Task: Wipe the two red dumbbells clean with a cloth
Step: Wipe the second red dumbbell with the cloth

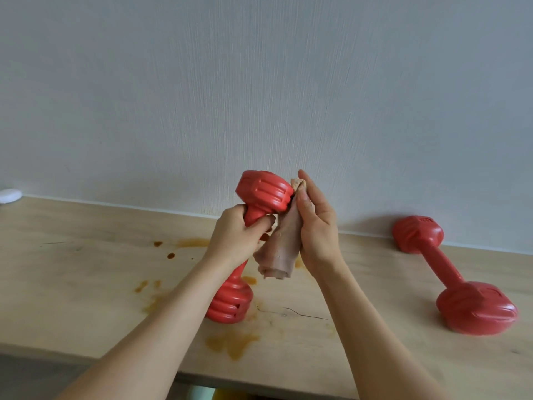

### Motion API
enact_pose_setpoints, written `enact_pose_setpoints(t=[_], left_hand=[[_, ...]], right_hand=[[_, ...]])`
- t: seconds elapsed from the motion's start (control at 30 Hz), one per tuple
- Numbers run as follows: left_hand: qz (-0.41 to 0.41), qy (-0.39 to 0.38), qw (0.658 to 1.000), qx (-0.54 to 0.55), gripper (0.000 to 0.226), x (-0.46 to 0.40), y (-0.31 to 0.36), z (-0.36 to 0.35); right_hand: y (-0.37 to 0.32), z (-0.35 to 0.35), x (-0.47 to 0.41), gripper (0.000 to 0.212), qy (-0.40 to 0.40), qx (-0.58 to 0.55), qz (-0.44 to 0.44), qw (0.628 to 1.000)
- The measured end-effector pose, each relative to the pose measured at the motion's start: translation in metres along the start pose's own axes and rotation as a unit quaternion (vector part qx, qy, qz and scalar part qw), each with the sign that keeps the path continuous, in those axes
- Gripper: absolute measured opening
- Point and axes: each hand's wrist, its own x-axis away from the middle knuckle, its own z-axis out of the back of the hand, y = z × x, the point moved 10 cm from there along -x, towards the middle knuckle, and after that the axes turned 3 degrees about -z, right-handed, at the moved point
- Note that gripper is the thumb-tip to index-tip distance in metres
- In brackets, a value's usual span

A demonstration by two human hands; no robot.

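Note:
One red dumbbell (264,192) stands tilted near the middle of the wooden table (86,284), its lower head resting on the tabletop. My left hand (236,235) grips its handle just under the upper head. My right hand (317,223) holds a beige cloth (284,246) against the right side of that upper head; the cloth hangs down between my hands. The second red dumbbell (450,272) lies on its side on the table at the right, close to the wall.
Brown liquid stains (233,342) and spots are spread over the tabletop around the standing dumbbell. A white round object (8,194) sits at the far left by the wall. The table's front edge runs along the bottom.

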Motion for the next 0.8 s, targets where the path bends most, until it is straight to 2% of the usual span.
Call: enact_pose_setpoints(t=[0.1, 0.23, 0.33, 0.43, 0.57, 0.73, 0.8], left_hand=[[0.019, -0.004, 1.0, 0.003, 0.013, -0.002, -0.008, -0.003], [0.043, -0.002, 0.999, 0.023, 0.019, -0.005, -0.014, -0.001], [0.062, -0.009, 0.997, 0.053, 0.019, -0.005, -0.017, -0.006], [0.083, -0.017, 0.993, 0.084, 0.019, -0.003, -0.021, -0.012], [0.089, -0.011, 0.992, 0.094, 0.021, -0.003, -0.023, -0.01], [0.089, -0.007, 0.992, 0.084, 0.021, -0.003, -0.022, -0.009], [0.089, -0.012, 0.992, 0.09, 0.02, -0.003, -0.022, -0.01]], right_hand=[[-0.013, -0.002, 0.006, 0.032, 0.03, 0.111, 0.054, 0.992], [-0.048, -0.017, 0.024, 0.021, 0.063, 0.28, 0.21, 0.935], [-0.058, -0.017, 0.027, 0.008, 0.077, 0.284, 0.251, 0.922], [-0.053, -0.011, 0.025, 0.013, 0.068, 0.281, 0.27, 0.919], [-0.048, -0.005, 0.023, 0.019, 0.064, 0.279, 0.252, 0.924], [-0.062, -0.024, 0.031, 0.018, 0.073, 0.371, 0.323, 0.868], [-0.062, -0.024, 0.031, 0.018, 0.068, 0.355, 0.327, 0.873]])
